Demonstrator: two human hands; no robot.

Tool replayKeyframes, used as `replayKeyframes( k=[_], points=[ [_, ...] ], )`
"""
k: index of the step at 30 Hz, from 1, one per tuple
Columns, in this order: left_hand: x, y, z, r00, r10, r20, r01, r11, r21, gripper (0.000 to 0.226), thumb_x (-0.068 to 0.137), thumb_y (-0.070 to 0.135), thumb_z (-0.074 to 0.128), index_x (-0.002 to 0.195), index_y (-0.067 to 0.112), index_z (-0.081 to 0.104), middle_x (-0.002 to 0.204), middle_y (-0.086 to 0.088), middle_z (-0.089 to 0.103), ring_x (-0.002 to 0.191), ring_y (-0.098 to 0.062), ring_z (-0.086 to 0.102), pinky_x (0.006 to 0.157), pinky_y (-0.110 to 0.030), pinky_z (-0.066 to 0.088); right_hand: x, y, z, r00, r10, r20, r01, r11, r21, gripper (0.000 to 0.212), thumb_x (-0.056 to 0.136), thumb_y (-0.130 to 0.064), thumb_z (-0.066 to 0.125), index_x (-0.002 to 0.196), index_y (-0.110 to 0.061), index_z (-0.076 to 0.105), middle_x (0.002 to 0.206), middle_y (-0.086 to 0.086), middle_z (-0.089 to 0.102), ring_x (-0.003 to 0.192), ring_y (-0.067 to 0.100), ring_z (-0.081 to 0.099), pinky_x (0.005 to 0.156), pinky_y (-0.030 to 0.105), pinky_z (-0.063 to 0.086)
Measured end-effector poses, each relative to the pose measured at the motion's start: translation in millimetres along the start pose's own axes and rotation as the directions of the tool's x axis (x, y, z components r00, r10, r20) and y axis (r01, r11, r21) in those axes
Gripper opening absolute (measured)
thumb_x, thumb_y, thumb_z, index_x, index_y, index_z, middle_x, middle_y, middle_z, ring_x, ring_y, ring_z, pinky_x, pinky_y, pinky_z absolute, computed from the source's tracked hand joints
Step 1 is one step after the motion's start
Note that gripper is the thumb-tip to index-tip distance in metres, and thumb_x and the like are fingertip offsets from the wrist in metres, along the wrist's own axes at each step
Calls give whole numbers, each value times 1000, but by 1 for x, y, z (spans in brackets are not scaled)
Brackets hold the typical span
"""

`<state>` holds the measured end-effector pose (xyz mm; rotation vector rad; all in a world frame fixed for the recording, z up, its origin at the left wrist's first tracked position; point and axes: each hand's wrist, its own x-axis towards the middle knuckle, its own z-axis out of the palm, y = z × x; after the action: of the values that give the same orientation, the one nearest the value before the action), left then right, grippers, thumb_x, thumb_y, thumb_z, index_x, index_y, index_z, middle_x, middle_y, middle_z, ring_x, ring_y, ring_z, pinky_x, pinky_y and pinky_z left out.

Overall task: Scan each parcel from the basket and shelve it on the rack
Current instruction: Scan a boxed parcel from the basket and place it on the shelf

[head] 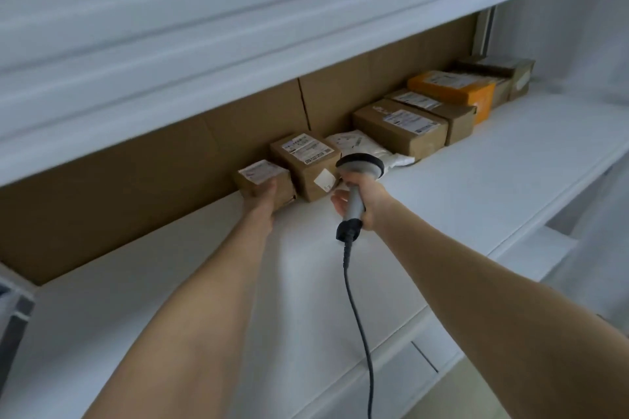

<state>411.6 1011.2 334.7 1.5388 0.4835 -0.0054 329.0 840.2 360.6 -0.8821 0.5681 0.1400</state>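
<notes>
A small brown parcel (263, 177) with a white label stands on the white rack shelf (476, 187), at the left end of a row of parcels against the cardboard back wall. My left hand (261, 201) lies against its front face, fingers straight up the cardboard. My right hand (366, 201) grips the handle of a grey barcode scanner (360, 165). The scanner's head points toward the labelled brown box (308, 163) standing right of the small parcel. Its black cable (355, 309) hangs down toward me.
Further right along the row lie a white poly bag (360, 146), two brown boxes (405, 129), an orange box (452, 88) and more brown boxes (500, 73). The upper shelf's edge (238, 54) overhangs close above. The basket is out of view.
</notes>
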Motion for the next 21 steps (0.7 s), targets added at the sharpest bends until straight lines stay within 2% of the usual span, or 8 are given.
replayKeyframes(
  k=[2,4,8,9,13,15,19,21],
  points=[
    [11,2,1,998,19,-52,-11,988,156,56,94,20,57,145,9,36,144,-14,44,128,-30,47,99,-35,44,4,-3,2,1000,-6,-4,6,1000,9,27,90,-16,66,110,-4,54,102,17,64,75,26,64,61,33,57],
    [20,4,1,989,35,-142,-3,976,216,49,97,21,50,144,12,39,143,-14,45,127,-33,47,106,-40,41,6,-7,3,1000,-10,-10,10,1000,9,21,90,-16,66,102,-5,54,102,17,63,76,25,63,64,33,57],
    [21,11,4,988,-22,-152,29,999,44,43,99,4,40,138,20,48,136,-14,47,116,-36,54,87,-45,55,9,-12,6,999,-30,-20,30,1000,0,17,90,-15,65,97,-6,52,104,18,63,78,26,64,65,33,57],
    [21,12,5,990,-25,-139,32,998,54,44,98,3,40,138,20,48,137,-15,45,116,-36,53,86,-44,55,9,-12,6,999,-29,-17,28,1000,-3,19,90,-16,65,99,-6,52,104,18,64,79,26,64,66,33,57],
    [29,17,5,994,82,-68,-55,941,335,41,100,8,38,140,8,44,142,-15,46,126,-32,48,102,-41,46,10,-11,8,1000,-20,-10,19,1000,-9,27,89,-19,68,109,-6,54,102,16,65,78,25,65,67,32,58],
    [28,17,6,997,73,-39,-53,925,376,41,100,10,39,140,7,44,141,-15,46,127,-32,48,103,-41,45,9,-11,8,1000,-23,-12,23,1000,-10,28,89,-19,67,111,-6,55,100,16,66,76,24,65,66,32,58],
    [17,28,9,984,115,-139,-45,903,427,43,96,17,46,138,8,44,144,-20,36,125,-32,44,105,-40,41,0,-12,9,999,-39,-5,39,999,-2,27,90,-20,67,109,-6,55,95,15,65,71,23,64,61,31,56],
    [6,36,19,987,118,-112,-49,870,490,43,96,19,46,137,6,43,144,-18,38,128,-32,43,106,-38,39,-8,-16,5,999,-52,-6,52,999,7,27,90,-22,67,108,-6,54,91,14,64,71,22,64,57,31,54]
  ],
)
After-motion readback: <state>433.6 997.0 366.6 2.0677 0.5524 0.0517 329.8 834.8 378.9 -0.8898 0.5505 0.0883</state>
